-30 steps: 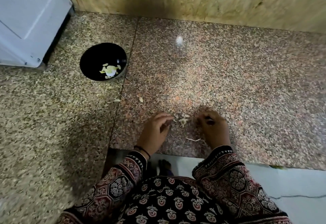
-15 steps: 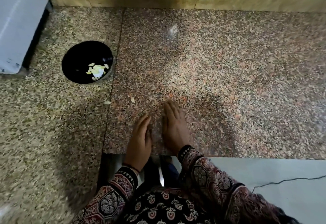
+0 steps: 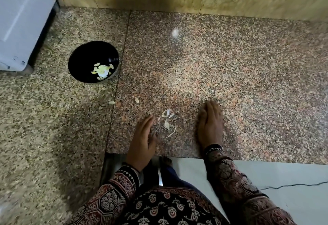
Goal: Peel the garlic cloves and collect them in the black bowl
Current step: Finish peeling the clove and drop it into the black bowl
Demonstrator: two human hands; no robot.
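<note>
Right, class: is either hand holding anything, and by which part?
Nothing is held. The left hand and right hand lie open, fingers straight, on the counter, either side of the loose garlic skins.

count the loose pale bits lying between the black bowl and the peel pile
2: one bit at the seam between the slabs, a second bit just right of it on the reddish slab. Smaller ones may hide in the speckled stone.
</note>
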